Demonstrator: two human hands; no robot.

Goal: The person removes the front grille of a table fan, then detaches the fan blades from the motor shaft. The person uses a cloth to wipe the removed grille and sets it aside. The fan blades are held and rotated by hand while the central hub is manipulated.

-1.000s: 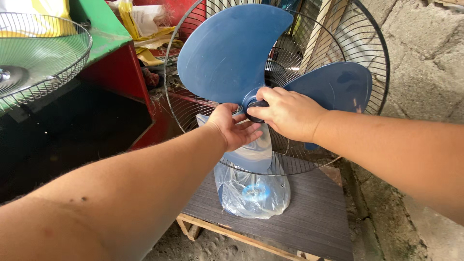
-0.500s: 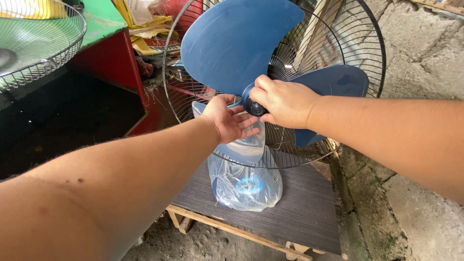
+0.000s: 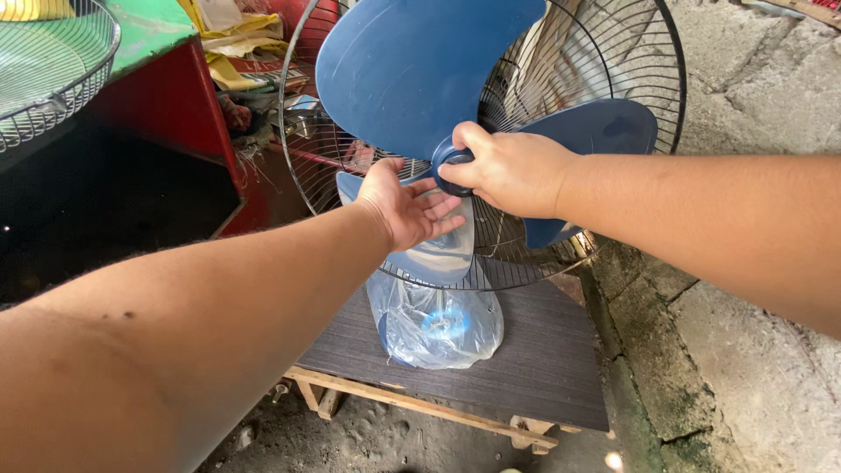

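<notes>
A fan with blue blades [image 3: 412, 70] stands in front of me, its rear wire guard [image 3: 613, 61] behind the blades. My right hand [image 3: 508, 171] is closed around the dark blue hub cap [image 3: 447, 171] at the centre of the blades. My left hand [image 3: 407, 206] lies flat, fingers spread, against the lower blade [image 3: 442, 258] just left of the hub. The fan's base is wrapped in a clear plastic bag [image 3: 438, 324] and rests on a dark board [image 3: 534, 368].
A detached wire fan guard [image 3: 53, 70] lies on a green-topped red table [image 3: 166, 96] at the left. Yellow rags and clutter [image 3: 228, 52] sit behind the fan. A rough concrete wall [image 3: 753, 96] rises at the right; the board sits on a wooden frame [image 3: 394, 403].
My left hand has flattened and spread its fingers on the lower blade. The view has moved closer to the fan; my right hand stays on the hub cap.
</notes>
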